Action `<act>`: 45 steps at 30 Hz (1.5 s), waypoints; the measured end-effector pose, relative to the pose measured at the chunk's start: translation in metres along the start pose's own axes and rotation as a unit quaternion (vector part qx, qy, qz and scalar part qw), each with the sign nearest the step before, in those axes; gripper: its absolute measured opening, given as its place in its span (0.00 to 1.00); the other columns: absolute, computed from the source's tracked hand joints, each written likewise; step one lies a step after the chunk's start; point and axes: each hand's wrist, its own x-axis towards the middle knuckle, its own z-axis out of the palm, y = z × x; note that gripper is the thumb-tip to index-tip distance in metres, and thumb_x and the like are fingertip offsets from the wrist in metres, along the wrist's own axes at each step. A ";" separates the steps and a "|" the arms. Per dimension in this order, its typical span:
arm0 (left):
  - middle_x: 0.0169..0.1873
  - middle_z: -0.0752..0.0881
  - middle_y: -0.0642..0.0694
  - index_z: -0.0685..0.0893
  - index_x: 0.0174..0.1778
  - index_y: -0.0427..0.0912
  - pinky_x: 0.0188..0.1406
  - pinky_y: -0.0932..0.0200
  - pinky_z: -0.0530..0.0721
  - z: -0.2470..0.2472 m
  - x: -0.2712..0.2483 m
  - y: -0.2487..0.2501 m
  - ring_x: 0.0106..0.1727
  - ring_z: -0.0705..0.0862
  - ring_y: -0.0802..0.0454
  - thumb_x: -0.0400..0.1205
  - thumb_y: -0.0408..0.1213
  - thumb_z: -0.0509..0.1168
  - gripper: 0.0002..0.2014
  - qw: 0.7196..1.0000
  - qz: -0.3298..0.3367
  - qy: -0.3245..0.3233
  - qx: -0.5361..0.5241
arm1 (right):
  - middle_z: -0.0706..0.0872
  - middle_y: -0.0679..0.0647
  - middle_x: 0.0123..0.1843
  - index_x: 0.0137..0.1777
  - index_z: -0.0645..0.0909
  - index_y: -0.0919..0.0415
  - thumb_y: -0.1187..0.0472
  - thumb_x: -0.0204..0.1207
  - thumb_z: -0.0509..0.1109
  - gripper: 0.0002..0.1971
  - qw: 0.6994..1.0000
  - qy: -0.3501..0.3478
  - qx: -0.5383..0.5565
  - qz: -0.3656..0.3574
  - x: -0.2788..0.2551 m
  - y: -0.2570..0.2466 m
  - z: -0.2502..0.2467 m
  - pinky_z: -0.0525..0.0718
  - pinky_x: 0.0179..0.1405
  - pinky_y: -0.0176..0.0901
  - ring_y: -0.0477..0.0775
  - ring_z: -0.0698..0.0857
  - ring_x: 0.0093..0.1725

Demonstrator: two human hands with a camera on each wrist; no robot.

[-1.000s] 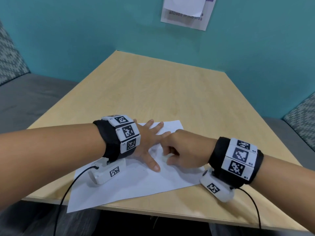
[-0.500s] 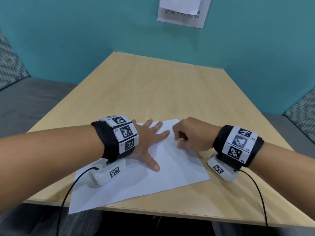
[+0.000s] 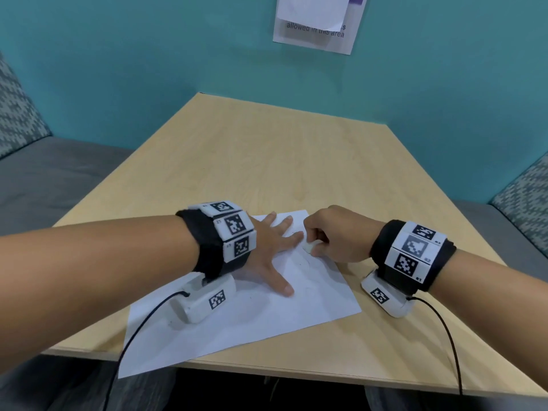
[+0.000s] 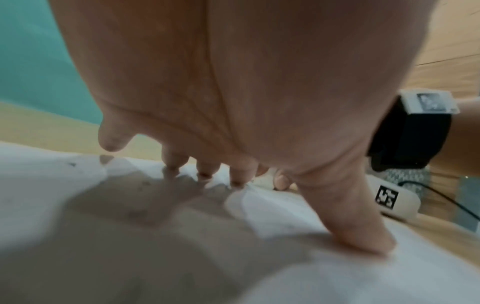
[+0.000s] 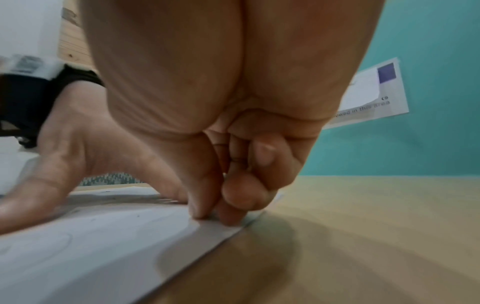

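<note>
A white sheet of paper (image 3: 267,315) lies on the wooden table (image 3: 267,161), its near corner hanging over the front edge. My left hand (image 3: 277,253) presses flat on the sheet with fingers spread; the left wrist view shows the fingertips (image 4: 236,181) and thumb down on the paper (image 4: 130,226). My right hand (image 3: 318,247) is curled and pinches a small white eraser (image 3: 307,248) against the sheet's far right part, just beside the left index finger. In the right wrist view the pinching fingertips (image 5: 200,211) touch the paper (image 5: 103,246) near its edge. Faint pencil marks (image 3: 305,262) show there.
A teal wall with a printed notice (image 3: 317,25) stands behind the table. Grey bench seats (image 3: 44,179) with patterned cushions (image 3: 525,203) flank both sides. Cables run from both wrist cameras over the table's front edge (image 3: 385,384).
My right hand has moved from the middle of the sheet toward its far right edge, still curled. The left hand and the paper have stayed put.
</note>
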 end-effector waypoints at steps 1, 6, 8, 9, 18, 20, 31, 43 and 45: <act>0.86 0.30 0.52 0.32 0.85 0.63 0.81 0.26 0.42 0.002 0.002 0.002 0.86 0.31 0.42 0.72 0.76 0.63 0.57 1.000 0.002 0.008 -0.010 | 0.76 0.43 0.31 0.38 0.75 0.52 0.61 0.72 0.72 0.08 1.000 -0.005 0.001 -0.009 -0.003 -0.003 0.000 0.70 0.30 0.36 0.51 0.76 0.34; 0.86 0.30 0.49 0.32 0.85 0.64 0.79 0.23 0.44 0.005 0.006 0.002 0.86 0.32 0.38 0.71 0.75 0.65 0.57 1.000 0.008 0.012 -0.010 | 0.74 0.39 0.28 0.37 0.71 0.44 0.64 0.72 0.73 0.15 0.994 -0.051 0.034 -0.086 -0.022 -0.024 0.008 0.73 0.30 0.27 0.39 0.74 0.27; 0.86 0.30 0.50 0.31 0.85 0.62 0.79 0.21 0.45 0.003 0.005 0.003 0.86 0.32 0.39 0.71 0.76 0.64 0.58 1.000 0.002 0.003 0.005 | 0.75 0.39 0.29 0.36 0.73 0.45 0.63 0.71 0.72 0.13 0.998 -0.030 0.009 -0.053 -0.013 -0.011 0.001 0.70 0.33 0.31 0.40 0.74 0.29; 0.86 0.29 0.50 0.30 0.85 0.62 0.79 0.20 0.45 0.003 0.006 0.004 0.86 0.32 0.40 0.71 0.77 0.63 0.59 1.000 -0.001 0.002 0.010 | 0.75 0.40 0.30 0.36 0.73 0.47 0.62 0.71 0.72 0.12 0.999 -0.016 0.000 -0.033 -0.009 -0.004 -0.002 0.71 0.36 0.36 0.40 0.74 0.30; 0.86 0.30 0.50 0.29 0.84 0.62 0.79 0.22 0.44 0.001 0.004 0.004 0.87 0.32 0.40 0.71 0.76 0.63 0.59 1.000 -0.004 -0.002 0.012 | 0.75 0.41 0.30 0.31 0.68 0.44 0.61 0.71 0.73 0.18 0.999 -0.015 -0.009 -0.031 -0.008 0.001 -0.001 0.71 0.35 0.37 0.42 0.73 0.30; 0.86 0.30 0.50 0.29 0.84 0.62 0.79 0.22 0.44 0.002 0.005 0.003 0.87 0.32 0.40 0.71 0.76 0.64 0.59 1.000 -0.006 -0.002 0.007 | 0.76 0.42 0.30 0.30 0.68 0.44 0.61 0.71 0.73 0.17 1.000 -0.013 -0.006 -0.023 -0.010 0.000 0.001 0.71 0.34 0.39 0.43 0.74 0.30; 0.86 0.30 0.51 0.30 0.84 0.64 0.78 0.20 0.44 0.003 0.008 -0.001 0.87 0.32 0.41 0.69 0.78 0.64 0.60 1.000 -0.001 0.002 0.010 | 0.76 0.41 0.30 0.34 0.71 0.46 0.59 0.72 0.73 0.14 0.997 -0.054 0.009 -0.047 -0.020 -0.014 0.007 0.70 0.32 0.36 0.42 0.74 0.31; 0.87 0.32 0.49 0.30 0.85 0.61 0.78 0.20 0.44 -0.004 0.006 0.002 0.87 0.34 0.40 0.70 0.79 0.59 0.58 0.999 -0.023 0.019 0.043 | 0.77 0.44 0.31 0.37 0.75 0.52 0.61 0.73 0.72 0.08 1.000 -0.014 0.000 -0.004 -0.016 -0.006 0.005 0.71 0.31 0.38 0.49 0.75 0.33; 0.87 0.31 0.49 0.30 0.84 0.64 0.78 0.20 0.45 -0.003 0.002 0.006 0.87 0.33 0.40 0.72 0.76 0.62 0.57 0.999 -0.002 0.011 0.040 | 0.79 0.46 0.33 0.39 0.77 0.55 0.61 0.73 0.72 0.06 1.000 -0.011 0.002 0.000 -0.014 -0.004 0.005 0.73 0.32 0.39 0.50 0.76 0.34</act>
